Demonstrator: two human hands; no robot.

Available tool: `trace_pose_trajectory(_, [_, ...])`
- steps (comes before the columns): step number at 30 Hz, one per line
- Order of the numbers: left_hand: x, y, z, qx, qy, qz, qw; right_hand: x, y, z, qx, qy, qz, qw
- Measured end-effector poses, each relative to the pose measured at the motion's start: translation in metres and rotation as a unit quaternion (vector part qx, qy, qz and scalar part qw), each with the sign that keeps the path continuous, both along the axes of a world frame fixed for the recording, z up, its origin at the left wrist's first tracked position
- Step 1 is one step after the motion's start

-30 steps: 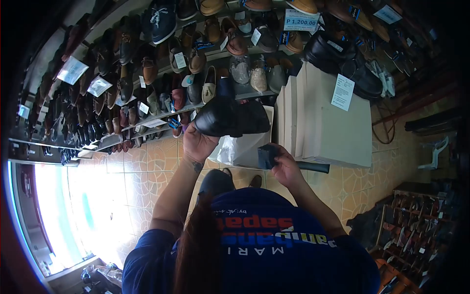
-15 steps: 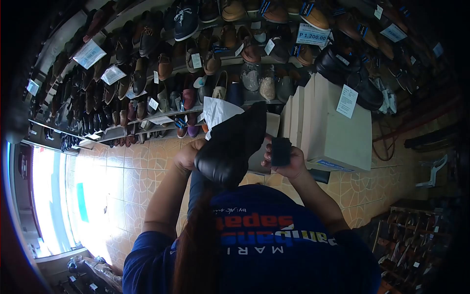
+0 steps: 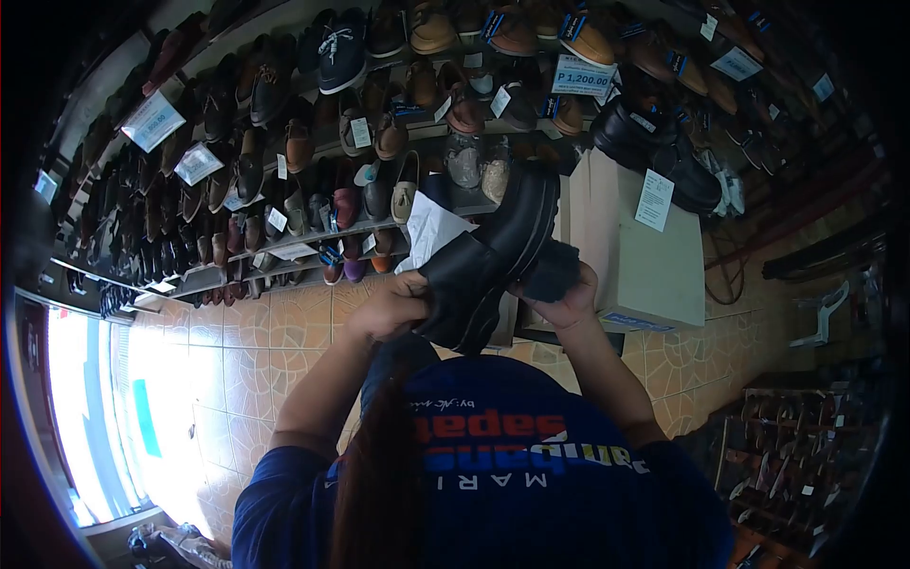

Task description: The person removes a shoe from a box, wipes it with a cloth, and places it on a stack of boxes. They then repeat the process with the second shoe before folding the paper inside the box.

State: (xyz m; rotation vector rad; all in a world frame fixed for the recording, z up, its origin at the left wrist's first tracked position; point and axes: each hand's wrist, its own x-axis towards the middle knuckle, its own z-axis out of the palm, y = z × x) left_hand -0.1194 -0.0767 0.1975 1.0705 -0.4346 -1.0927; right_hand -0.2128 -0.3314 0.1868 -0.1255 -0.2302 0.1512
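Gripping black shoe [image 3: 474, 270] with left hand [image 3: 391, 306] | clasping dark block [image 3: 553, 272] in right hand [image 3: 571, 305] | legible: "P 1,200.00" on price sign [image 3: 583, 78] | upside-down "sapat" and "MARI" on blue shirt [image 3: 578, 512]

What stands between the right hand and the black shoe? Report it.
Nothing visible blocks the way except the dark pad gripped in the right hand itself, beside the sole edge of the black shoe; whether pad and shoe touch, I cannot tell.
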Motion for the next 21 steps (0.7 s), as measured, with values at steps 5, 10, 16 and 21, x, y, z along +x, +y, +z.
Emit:
trace_pose_trajectory(5, [0.003, -0.004, -0.019, -0.203, 0.112, -0.065, 0.971, 0.002, 0.005, -0.003, -0.019, -0.027, -0.017, 0.999])
trace_pose_trajectory(10, [-0.011, -0.021, -0.024, -0.157, 0.128, 0.039, 0.978, 0.003, 0.008, -0.005, -0.017, -0.045, -0.032, 0.998])
trace_pose_trajectory(16, [-0.019, -0.027, -0.001, 0.026, -0.358, 0.051, 0.932, -0.016, 0.009, 0.042, -0.2, 0.068, -0.259, 0.943])
trace_pose_trajectory(21, [-0.029, -0.035, 0.024, 0.169, -0.643, -0.014, 0.747, -0.016, 0.009, 0.073, -0.682, -0.07, -0.576, 0.446])
